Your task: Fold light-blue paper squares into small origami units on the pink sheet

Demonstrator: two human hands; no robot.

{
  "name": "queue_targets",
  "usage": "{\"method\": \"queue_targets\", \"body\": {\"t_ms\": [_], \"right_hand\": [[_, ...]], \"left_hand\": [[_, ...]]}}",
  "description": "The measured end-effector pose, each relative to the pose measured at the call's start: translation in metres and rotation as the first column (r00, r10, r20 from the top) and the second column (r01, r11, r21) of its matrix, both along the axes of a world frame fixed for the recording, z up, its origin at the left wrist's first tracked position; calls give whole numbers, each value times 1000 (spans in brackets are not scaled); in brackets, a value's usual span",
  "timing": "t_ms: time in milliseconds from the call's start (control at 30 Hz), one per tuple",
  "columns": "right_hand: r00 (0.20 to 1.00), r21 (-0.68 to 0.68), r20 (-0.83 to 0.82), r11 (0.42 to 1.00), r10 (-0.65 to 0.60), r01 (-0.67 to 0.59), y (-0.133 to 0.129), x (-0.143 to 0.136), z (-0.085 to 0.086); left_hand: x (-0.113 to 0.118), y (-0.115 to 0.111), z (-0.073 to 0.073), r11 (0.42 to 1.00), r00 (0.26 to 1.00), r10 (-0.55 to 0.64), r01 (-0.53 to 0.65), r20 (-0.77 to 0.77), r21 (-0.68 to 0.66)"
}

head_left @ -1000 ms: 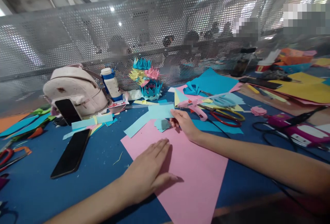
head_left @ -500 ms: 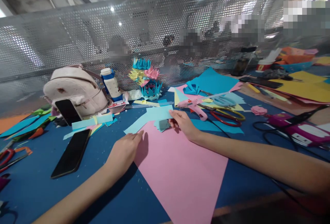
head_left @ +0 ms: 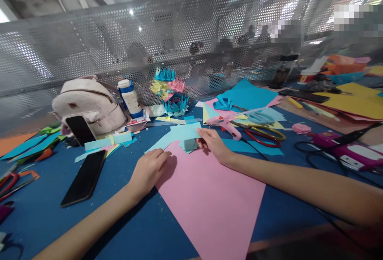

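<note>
My right hand (head_left: 214, 144) pinches the right end of a light blue paper strip (head_left: 186, 131) between thumb and fingers. Below that strip, a small folded blue-green paper piece (head_left: 188, 145) sits by my curled fingers. A large pink sheet (head_left: 217, 204) lies under both, stretching toward me. My left hand (head_left: 151, 168) hovers or rests at the sheet's upper left edge, palm down, fingers loosely extended and holding nothing I can see. Another light blue strip (head_left: 160, 142) lies just beyond its fingertips.
A pink glue gun (head_left: 226, 123) and red-and-yellow-handled scissors (head_left: 263, 135) lie right of my right hand. Left are a phone (head_left: 83, 178), a white backpack (head_left: 86, 100) and a bottle (head_left: 129, 97). A stacked paper flower (head_left: 175, 102) stands behind, before a perforated metal screen (head_left: 104, 52).
My left hand has drawn in its fingers slightly, its forefinger no longer pointing out over the paper. My right hand keeps its pinch on the strip. The view has shifted slightly.
</note>
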State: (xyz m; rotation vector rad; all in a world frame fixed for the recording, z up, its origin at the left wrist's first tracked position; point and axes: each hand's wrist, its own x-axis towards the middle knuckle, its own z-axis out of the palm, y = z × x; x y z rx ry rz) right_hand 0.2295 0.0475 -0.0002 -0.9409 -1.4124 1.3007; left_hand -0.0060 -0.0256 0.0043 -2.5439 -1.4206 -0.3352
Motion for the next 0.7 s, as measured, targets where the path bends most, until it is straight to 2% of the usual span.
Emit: {"method": "queue_targets", "body": {"t_ms": [133, 200, 233, 267, 300, 367, 400, 433, 467, 533, 600, 633, 667, 700], "right_hand": [[1000, -2, 4, 1000, 0, 0, 0, 0, -1], [1000, -3, 5, 1000, 4, -4, 1, 0, -1], [1000, -4, 4, 1000, 5, -5, 1, 0, -1], [1000, -4, 3, 1000, 6, -6, 1, 0, -2], [1000, -5, 2, 1000, 5, -5, 2, 0, -2], [1000, -5, -2, 1000, 4, -4, 2, 0, -3], [1000, -5, -3, 1000, 4, -4, 3, 1, -3], [1000, -6, -3, 1000, 4, -4, 3, 1, -3], [1000, -6, -3, 1000, 4, -4, 2, 1, -3], [1000, -8, -3, 1000, 6, -6, 2, 0, -3], [1000, -9, -3, 1000, 11, -11, 2, 0, -3], [1000, -10, -3, 1000, 15, -15, 2, 0, -2], [1000, -10, -3, 1000, 18, -18, 2, 0, -2], [1000, -10, -2, 1000, 21, -21, 2, 0, -2]], "left_hand": [[17, -12, -2, 986, 995, 57, -43, 84, -164], [33, -30, 1, 967, 994, 1, 26, 105, -255], [42, -41, 4, 936, 984, -109, 150, 142, -318], [51, -51, 8, 877, 949, -239, 302, 206, -374], [59, -61, 13, 780, 892, -367, 450, 266, -435], [70, -73, 24, 672, 787, -514, 616, 340, -411], [73, -76, 28, 655, 776, -531, 631, 341, -416], [72, -76, 30, 673, 798, -506, 603, 328, -428], [70, -74, 31, 718, 845, -444, 535, 300, -446], [62, -67, 27, 823, 949, -231, 308, 214, -478], [58, -61, 16, 880, 990, -55, 110, 132, -461], [61, -60, 9, 895, 994, -34, 78, 108, -438], [68, -60, 3, 913, 993, -56, 93, 103, -398], [79, -63, -3, 917, 984, -141, 172, 111, -361]]}}
